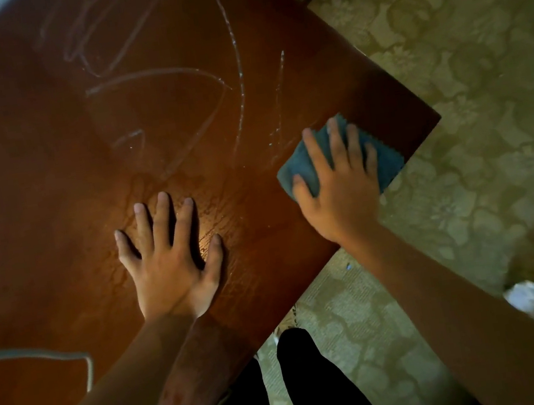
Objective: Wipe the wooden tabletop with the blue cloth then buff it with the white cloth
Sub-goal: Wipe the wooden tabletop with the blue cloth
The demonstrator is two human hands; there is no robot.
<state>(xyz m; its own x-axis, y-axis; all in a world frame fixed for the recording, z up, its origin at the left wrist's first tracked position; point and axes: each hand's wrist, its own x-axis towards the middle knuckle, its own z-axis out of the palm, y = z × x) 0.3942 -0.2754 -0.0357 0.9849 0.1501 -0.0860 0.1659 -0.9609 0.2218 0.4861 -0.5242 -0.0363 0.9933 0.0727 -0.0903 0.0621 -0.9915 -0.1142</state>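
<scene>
While the right hand [340, 191] presses one blue cloth [388, 163] with straight fingers at the right corner of the wooden tabletop [50, 200], the left hand [168, 258] lies flat, fingers spread. Wet streaks [232, 51] cross the far surface; patterned carpet [469, 102] surrounds.

- There is only one view, from a camera worn on the person's head.
- It looks forward and steeply down on the glossy reddish-brown wooden tabletop [50, 200], close to it.
- The wide lens bends the table edges, and the picture is tilted.
- At the right and bottom it takes in the pale green patterned carpet [469, 102].
</scene>
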